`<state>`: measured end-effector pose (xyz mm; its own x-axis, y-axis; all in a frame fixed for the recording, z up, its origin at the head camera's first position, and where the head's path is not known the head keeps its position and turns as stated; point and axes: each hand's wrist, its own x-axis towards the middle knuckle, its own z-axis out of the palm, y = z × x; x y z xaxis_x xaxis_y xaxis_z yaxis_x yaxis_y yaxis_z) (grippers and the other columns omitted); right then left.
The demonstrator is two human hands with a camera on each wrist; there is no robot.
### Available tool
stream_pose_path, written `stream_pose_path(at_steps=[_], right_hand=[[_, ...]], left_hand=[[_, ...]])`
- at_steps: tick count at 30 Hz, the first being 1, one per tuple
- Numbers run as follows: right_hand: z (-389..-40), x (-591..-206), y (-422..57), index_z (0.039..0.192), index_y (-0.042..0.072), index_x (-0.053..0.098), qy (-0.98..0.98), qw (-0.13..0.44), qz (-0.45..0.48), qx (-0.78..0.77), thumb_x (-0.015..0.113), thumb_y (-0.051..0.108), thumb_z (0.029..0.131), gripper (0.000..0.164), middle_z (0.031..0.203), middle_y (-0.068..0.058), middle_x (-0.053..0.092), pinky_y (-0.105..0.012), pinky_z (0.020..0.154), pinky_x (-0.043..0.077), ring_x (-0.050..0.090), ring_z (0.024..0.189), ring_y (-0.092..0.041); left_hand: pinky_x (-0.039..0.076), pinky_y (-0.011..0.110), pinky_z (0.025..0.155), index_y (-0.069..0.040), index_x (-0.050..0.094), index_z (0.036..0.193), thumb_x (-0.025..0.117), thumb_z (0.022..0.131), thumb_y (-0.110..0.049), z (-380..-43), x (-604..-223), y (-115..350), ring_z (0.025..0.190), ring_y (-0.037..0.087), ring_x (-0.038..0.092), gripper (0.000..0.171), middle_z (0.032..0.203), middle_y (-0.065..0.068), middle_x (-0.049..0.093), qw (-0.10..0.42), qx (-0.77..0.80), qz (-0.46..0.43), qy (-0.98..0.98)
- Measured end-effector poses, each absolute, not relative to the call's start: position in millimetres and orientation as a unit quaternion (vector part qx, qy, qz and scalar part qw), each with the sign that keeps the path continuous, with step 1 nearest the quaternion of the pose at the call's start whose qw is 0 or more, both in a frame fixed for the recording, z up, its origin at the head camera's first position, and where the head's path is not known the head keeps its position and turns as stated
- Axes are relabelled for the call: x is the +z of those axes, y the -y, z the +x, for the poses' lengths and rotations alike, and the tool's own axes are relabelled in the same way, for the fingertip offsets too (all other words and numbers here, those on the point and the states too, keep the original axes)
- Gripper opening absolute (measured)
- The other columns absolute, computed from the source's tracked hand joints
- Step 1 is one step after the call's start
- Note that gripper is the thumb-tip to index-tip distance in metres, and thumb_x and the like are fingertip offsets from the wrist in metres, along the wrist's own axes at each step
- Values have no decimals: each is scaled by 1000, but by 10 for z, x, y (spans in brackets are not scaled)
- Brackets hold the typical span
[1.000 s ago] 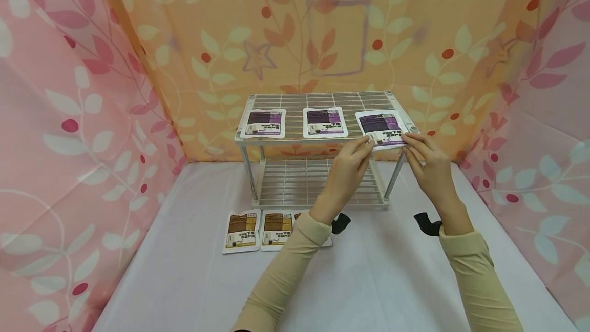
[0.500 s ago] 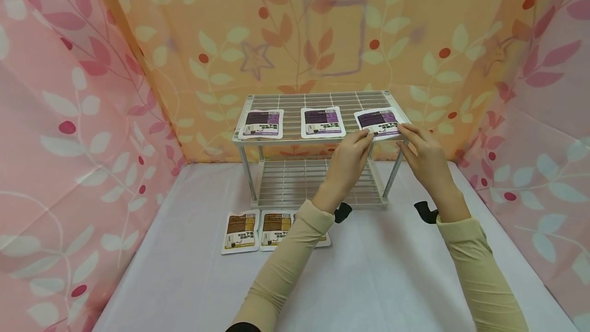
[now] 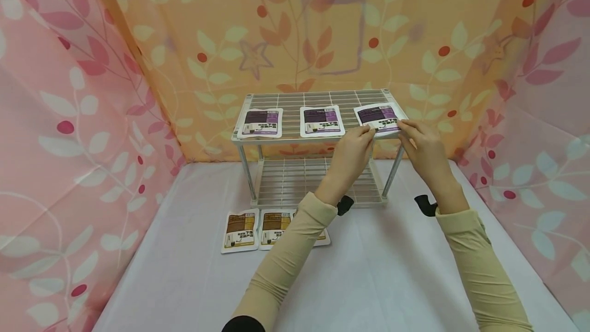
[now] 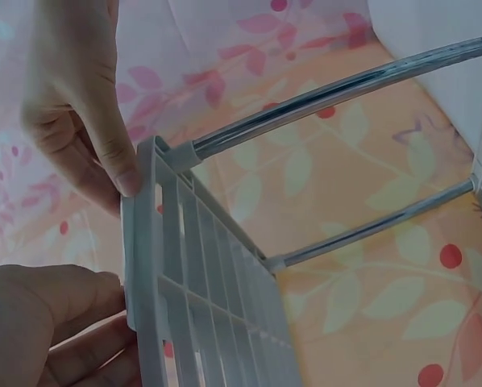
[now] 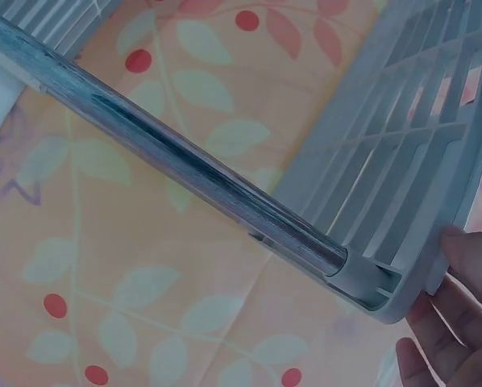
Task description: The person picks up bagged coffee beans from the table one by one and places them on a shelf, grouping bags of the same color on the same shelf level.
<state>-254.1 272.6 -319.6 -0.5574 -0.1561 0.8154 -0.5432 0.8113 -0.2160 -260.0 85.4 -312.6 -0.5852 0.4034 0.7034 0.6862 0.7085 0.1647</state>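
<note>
A white pouch with a purple label (image 3: 378, 117) lies on the right end of the wire rack's top shelf (image 3: 318, 99), slightly turned. At its front left corner my left hand (image 3: 350, 155) pinches the edge between thumb and fingers. My right hand (image 3: 426, 155) holds the front right corner the same way. Two like pouches lie flat on that shelf, a middle pouch (image 3: 321, 121) and a left pouch (image 3: 261, 123). The left wrist view shows the left hand (image 4: 56, 322) at the shelf edge. In the right wrist view the right hand (image 5: 459, 322) is beside the shelf corner.
On the white tabletop (image 3: 184, 281), before the rack's lower shelf (image 3: 299, 183), lie brown-labelled pouches: a left one (image 3: 241, 231), a second (image 3: 275, 228), and one partly hidden by my left sleeve (image 3: 286, 255). Metal posts (image 3: 393, 172) hold up the top shelf. Patterned cloth surrounds the table.
The right purple pouch has moved back onto the shelf, from overhanging its front edge to lying farther in. Both hands moved slightly forward with it. The other pouches stay put.
</note>
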Motion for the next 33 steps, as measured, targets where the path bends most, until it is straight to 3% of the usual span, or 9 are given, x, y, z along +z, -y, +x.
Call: stream_pose_path(at_steps=[5,14,25,33], right_hand=[[-2558,-3183,-2731,112,-1,65,862,419,194,209,68,1,82,31,109,-19,64,-53,79,36,55,101,-39],[-2563,-3170,-2736,117,0,63,882,387,184,194,67,11,85,34,115,-18,61,-55,86,33,52,109,-37],[-2539,-3235,-2737,121,2,60,880,393,182,195,67,15,85,39,124,-20,55,-58,92,31,47,115,-40],[-2503,-3312,-2701,128,6,55,865,416,189,207,67,13,84,46,132,-19,49,-58,96,28,43,119,-41]], left_hand=[[43,23,98,-5,63,119,55,93,-19,-2590,-3104,-863,112,19,57,30,121,9,61,319,-196,-313,873],[38,26,104,-3,59,123,55,93,-23,-2591,-3109,-876,117,22,53,36,126,11,57,316,-167,-313,880],[30,34,110,-7,55,129,56,93,-24,-2573,-3207,-823,127,20,45,40,133,9,53,326,-174,-338,866],[28,37,111,-7,55,128,57,92,-22,-2576,-3324,-757,127,22,45,39,131,10,53,363,-204,-363,834]])
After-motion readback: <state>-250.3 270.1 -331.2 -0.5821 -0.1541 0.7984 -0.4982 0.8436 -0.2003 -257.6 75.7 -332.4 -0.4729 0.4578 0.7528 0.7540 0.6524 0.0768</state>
